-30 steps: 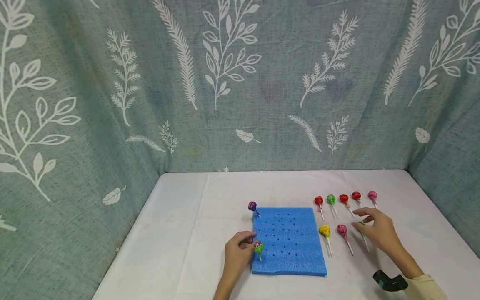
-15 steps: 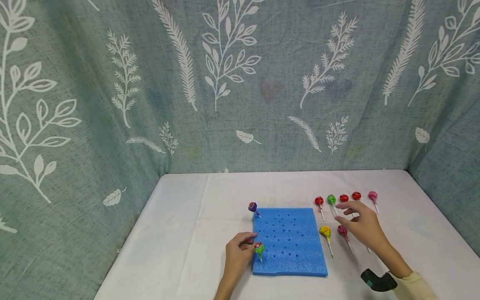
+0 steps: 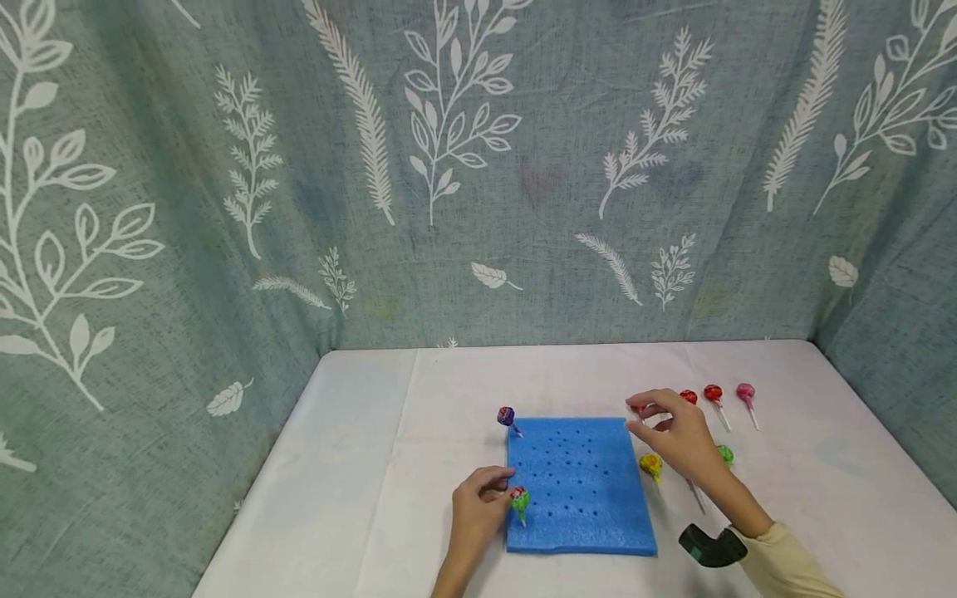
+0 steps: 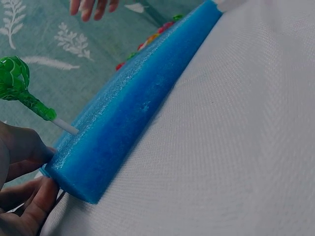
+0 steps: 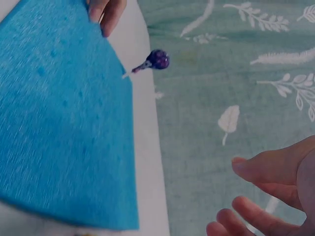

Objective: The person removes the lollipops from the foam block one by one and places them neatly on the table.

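A blue foam board with rows of small holes lies on the table. My left hand pinches its left edge between thumb and fingers, beside a green lollipop standing in the near-left part. In the far-left corner a purple lollipop leans outward, its stick in the foam. My right hand hovers near the board's far-right corner, thumb and fingers parted, as the right wrist view also shows. Just behind its fingertips a red lollipop is partly hidden; I see nothing gripped there.
Right of the board lie a yellow lollipop and a green lollipop, partly behind my right arm. Farther back are two red lollipops, one red lollipop fully visible, and a pink lollipop. A patterned curtain surrounds the table.
My right hand has moved left, from above the green lollipop in the near row, across the lollipops to the red one by the board's corner. My left hand keeps its pinch on the board.
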A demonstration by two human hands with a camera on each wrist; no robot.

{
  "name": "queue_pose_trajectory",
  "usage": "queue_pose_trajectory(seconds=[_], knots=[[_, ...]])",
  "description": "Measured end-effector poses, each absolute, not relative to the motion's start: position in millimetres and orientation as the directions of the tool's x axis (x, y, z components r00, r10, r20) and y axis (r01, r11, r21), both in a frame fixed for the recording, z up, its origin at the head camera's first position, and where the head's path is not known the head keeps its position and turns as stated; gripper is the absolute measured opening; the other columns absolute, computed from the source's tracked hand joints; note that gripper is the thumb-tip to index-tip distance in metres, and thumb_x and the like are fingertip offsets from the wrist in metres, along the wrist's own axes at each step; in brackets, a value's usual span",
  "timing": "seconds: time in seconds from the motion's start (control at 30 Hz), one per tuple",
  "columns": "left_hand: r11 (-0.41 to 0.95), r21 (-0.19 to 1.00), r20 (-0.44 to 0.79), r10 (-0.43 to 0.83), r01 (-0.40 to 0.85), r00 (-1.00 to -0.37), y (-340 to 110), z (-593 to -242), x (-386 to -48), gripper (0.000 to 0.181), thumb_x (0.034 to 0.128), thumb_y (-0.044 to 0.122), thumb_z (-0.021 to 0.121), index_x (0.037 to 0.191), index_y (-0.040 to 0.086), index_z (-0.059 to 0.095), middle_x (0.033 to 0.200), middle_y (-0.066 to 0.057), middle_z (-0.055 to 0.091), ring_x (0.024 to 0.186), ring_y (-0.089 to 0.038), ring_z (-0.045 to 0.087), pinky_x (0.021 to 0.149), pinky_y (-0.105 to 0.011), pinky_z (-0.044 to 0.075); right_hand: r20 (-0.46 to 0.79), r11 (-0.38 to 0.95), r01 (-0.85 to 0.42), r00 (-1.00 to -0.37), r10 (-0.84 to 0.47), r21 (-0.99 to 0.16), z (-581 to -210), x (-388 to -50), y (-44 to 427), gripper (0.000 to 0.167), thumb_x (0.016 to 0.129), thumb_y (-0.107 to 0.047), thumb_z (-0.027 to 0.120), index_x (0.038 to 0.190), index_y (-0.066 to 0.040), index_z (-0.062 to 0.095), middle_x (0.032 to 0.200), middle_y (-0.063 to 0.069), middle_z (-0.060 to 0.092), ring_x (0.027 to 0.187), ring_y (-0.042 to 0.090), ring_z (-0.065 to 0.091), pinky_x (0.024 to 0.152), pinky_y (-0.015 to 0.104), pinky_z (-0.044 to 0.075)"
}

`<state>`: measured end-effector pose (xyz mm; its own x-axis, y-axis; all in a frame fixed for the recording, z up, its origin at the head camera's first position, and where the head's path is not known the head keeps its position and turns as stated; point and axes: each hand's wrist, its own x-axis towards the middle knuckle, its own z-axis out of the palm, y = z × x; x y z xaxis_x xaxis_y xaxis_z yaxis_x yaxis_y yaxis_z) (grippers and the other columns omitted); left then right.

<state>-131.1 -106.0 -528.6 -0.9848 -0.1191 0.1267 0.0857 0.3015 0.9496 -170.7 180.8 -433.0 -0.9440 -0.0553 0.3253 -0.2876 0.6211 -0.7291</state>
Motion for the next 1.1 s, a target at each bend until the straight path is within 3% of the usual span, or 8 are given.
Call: queue_pose_trajectory(seconds=[0.6, 1.1], knots=[[0.322, 0.942, 0.142, -0.127, 0.095, -0.982, -106.8, -529.9, -132.7, 0.026, 0.0724, -0.004, 0.074, 0.095, 0.007, 0.073, 0.094, -0.002, 0.067, 0.083, -0.017, 0.062, 0.069, -0.021, 0.053, 0.35, 0.516, -0.364, -0.928, -0.13, -0.775, -433.7, -188.6, 136.7, 0.028, 0.077, -0.006, 0.076, 0.104, -0.006, 0.068, 0.103, 0.01, 0.065, 0.087, 0.027, 0.062, 0.072, 0.041, 0.054], [0.306, 0.945, 0.159, -0.106, 0.12, -0.982, -106.7, -526.7, -132.6, 0.026, 0.0717, -0.005, 0.073, 0.095, 0.005, 0.073, 0.094, -0.005, 0.068, 0.081, -0.018, 0.062, 0.067, -0.022, 0.053, 0.337, 0.487, -0.374, -0.927, -0.166, -0.789, -435.6, -198.2, 111.6, 0.028, 0.076, -0.007, 0.077, 0.103, -0.01, 0.068, 0.101, 0.007, 0.065, 0.087, 0.027, 0.062, 0.069, 0.029, 0.053]])
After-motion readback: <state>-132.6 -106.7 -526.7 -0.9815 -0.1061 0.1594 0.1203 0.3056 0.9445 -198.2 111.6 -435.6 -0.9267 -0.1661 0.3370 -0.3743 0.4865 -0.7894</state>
